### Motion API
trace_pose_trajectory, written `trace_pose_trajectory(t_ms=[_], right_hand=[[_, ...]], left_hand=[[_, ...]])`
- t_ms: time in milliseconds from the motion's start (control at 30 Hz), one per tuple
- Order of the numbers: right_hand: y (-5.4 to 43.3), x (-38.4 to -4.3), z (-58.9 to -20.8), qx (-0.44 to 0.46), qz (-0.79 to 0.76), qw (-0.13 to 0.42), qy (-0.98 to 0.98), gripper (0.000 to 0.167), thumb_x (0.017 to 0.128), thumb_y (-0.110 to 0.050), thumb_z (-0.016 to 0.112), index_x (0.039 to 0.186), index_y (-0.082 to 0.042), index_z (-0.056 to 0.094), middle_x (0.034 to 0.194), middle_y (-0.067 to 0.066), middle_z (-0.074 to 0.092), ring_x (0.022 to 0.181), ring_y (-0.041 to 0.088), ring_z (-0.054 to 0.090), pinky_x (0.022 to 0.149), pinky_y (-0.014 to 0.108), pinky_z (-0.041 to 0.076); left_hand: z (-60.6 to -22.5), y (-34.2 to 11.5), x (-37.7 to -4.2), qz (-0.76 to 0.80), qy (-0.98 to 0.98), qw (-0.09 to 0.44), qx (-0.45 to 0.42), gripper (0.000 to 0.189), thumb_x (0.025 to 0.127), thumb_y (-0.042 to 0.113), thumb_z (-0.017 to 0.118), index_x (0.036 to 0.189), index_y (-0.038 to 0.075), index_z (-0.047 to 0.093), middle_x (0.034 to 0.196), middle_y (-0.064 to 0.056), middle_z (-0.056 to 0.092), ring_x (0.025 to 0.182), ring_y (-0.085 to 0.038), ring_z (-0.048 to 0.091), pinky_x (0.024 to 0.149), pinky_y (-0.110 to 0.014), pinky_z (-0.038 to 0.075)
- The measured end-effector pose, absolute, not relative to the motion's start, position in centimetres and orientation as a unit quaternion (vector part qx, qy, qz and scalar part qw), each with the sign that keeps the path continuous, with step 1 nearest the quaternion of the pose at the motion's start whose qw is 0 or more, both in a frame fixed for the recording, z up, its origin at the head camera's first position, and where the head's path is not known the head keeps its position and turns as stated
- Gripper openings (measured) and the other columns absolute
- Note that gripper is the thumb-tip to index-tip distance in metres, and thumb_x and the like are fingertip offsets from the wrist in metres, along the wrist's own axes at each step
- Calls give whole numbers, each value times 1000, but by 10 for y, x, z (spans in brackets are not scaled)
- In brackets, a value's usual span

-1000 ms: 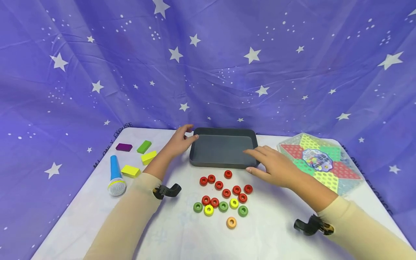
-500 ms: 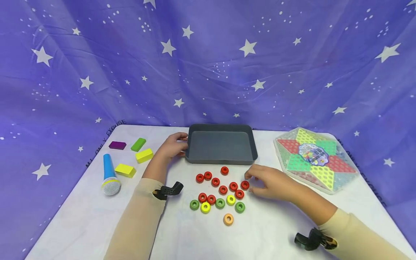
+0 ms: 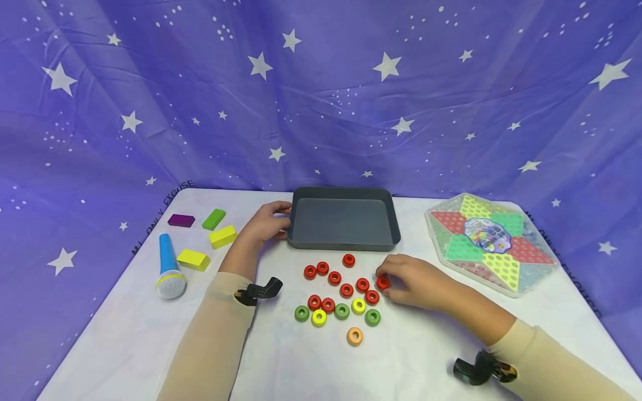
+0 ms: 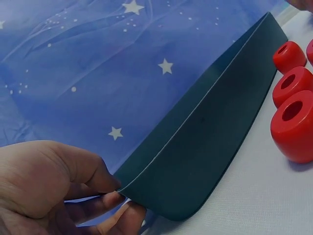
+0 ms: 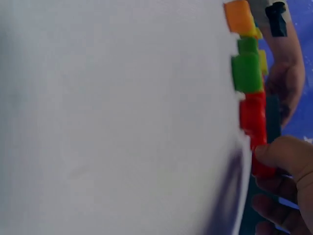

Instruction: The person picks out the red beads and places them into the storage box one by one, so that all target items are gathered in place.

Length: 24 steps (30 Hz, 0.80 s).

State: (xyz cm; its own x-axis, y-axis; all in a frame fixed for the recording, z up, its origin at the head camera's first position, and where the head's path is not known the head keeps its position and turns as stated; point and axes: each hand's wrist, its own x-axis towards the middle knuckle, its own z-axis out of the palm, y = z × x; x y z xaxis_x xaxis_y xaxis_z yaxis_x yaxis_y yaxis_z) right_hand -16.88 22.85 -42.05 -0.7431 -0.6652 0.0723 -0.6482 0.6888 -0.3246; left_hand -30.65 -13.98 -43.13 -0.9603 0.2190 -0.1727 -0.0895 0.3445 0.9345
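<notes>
A dark grey rectangular tray (image 3: 346,225) lies at the back middle of the table. My left hand (image 3: 268,223) holds its left side; in the left wrist view, the fingertips (image 4: 129,215) meet the tray's corner (image 4: 171,200). Right of the loose rings, my right hand (image 3: 413,283) pinches a red ring (image 3: 383,283) between thumb and fingers. The right wrist view shows the thumb pressed on this red ring (image 5: 261,166), at or near table level. Several more red rings (image 3: 346,290) lie in front of the tray, with green rings (image 3: 342,311), yellow rings (image 3: 319,318) and one orange ring (image 3: 354,336).
A toy microphone (image 3: 170,267) lies at the left, near yellow blocks (image 3: 193,260), a green block (image 3: 214,219) and a purple block (image 3: 181,220). At the right rests a hexagonal board game (image 3: 489,239) in clear packaging. A starry purple cloth (image 3: 331,111) hangs behind the table.
My left hand has come to the tray's left side. My right hand has moved from the tray's right front corner down to the rightmost red ring and taken hold of it.
</notes>
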Motion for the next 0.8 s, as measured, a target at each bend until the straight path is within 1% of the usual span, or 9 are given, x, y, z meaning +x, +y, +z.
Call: trace_pose_trajectory(t_ms=[167, 367, 500, 600, 667, 800], right_hand=[[241, -180, -393, -364, -176, 38, 914, 27, 85, -18, 77, 111, -19, 71, 101, -14, 61, 92, 12, 60, 83, 33, 55], [250, -206, -358, -351, -163, 53, 920, 27, 85, -15, 75, 112, -18, 72, 103, -13, 63, 96, 14, 62, 86, 39, 57], [248, -225, -340, -346, -167, 65, 921, 28, 85, -12, 75, 113, -15, 72, 103, -10, 64, 98, 20, 62, 81, 41, 57], [246, -242, -332, -347, -164, 66, 921, 28, 87, -11, 74, 114, -14, 72, 103, -8, 65, 97, 20, 60, 76, 39, 56], [244, -254, -330, -350, -160, 63, 921, 27, 88, -10, 73, 115, -13, 71, 104, -6, 66, 97, 19, 60, 75, 38, 55], [239, -279, -330, -358, -135, 56, 922, 27, 87, -7, 72, 114, -9, 71, 103, -1, 66, 96, 21, 60, 78, 39, 55]], left_hand=[[-433, -139, -307, 579, 803, 136, 39, 60, 88, -1, 62, 147, 2, 49, 138, -17, 54, 98, -29, 64, 69, -31, 61], [-432, -136, -305, 582, 801, 138, 39, 59, 89, 0, 63, 147, 4, 50, 139, -15, 54, 100, -32, 64, 68, -31, 61], [-433, -136, -305, 585, 798, 140, 39, 58, 89, 0, 62, 146, 5, 51, 140, -14, 53, 99, -29, 64, 69, -31, 61], [-432, -137, -305, 585, 798, 141, 43, 59, 89, -1, 61, 147, 5, 50, 142, -15, 52, 100, -29, 64, 70, -31, 62], [-432, -139, -305, 583, 799, 141, 45, 59, 90, -2, 60, 148, 4, 49, 143, -15, 51, 101, -29, 64, 71, -31, 62], [-434, -141, -306, 582, 800, 140, 43, 58, 90, -2, 60, 147, 5, 50, 142, -14, 52, 102, -30, 64, 71, -32, 62]])
